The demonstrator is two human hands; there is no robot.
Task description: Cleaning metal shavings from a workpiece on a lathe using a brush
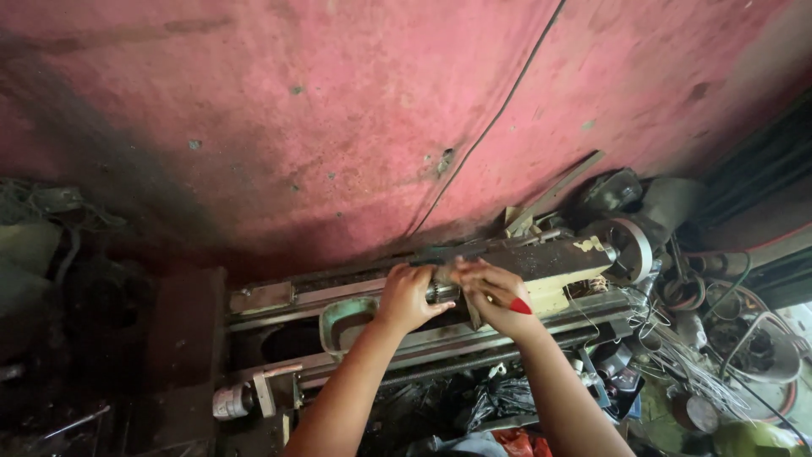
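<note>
An old, grimy metal lathe (338,292) lies along the foot of a red wall. My left hand (406,296) grips a short metal part (443,292) at the middle of the lathe. My right hand (495,292) closes on the same part from the right and also holds a small red-handled tool (519,306) that sticks out below the palm. The hands almost touch each other. What lies under the fingers is hidden. To the right sits the cream and dark headstock (562,262) with a round pulley (630,250).
A greenish chip tray (338,322) sits under the bed, left of my hands. Tangled wires (677,347), round metal parts and a pan (765,347) crowd the right side. Dark clutter fills the left. A thin cable (499,110) runs down the red wall (296,110).
</note>
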